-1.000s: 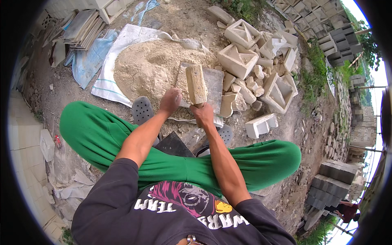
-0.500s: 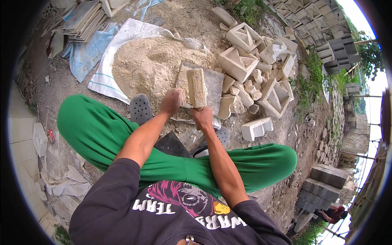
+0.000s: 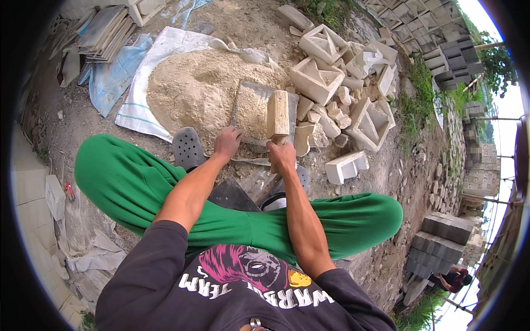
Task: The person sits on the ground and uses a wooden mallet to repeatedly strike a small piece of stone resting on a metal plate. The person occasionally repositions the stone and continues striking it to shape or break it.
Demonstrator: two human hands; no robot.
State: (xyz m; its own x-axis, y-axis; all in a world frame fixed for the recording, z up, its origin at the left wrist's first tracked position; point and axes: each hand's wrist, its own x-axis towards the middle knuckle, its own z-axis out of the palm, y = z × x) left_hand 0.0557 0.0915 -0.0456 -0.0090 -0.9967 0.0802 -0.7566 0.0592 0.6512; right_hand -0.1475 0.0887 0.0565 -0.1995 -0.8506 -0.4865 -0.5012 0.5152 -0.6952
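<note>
My right hand (image 3: 283,156) grips the handle of a wooden mallet (image 3: 279,114), its blocky head held over the right part of a grey flat plate (image 3: 289,109). Pale crumbs (image 3: 253,115) lie on that plate. By the plate's near left corner is my left hand (image 3: 227,142), fingers curled closed; whatever they may hold is hidden. Beyond and to the left, a heap of pale crushed material (image 3: 187,88) is spread on a white woven sack (image 3: 137,105). Between my feet lies a dark flat piece (image 3: 234,195).
Broken pale blocks (image 3: 317,80) and chunks pile up right of the plate, with one small block (image 3: 346,167) nearer me. Stacked boards (image 3: 105,34) and a blue sheet (image 3: 108,83) are at far left. Grey blocks (image 3: 436,245) and a person (image 3: 455,280) are at right.
The mallet has moved right over the plate and tilted, showing more of its near end face. My left hand has shifted slightly, its fingers still curled.
</note>
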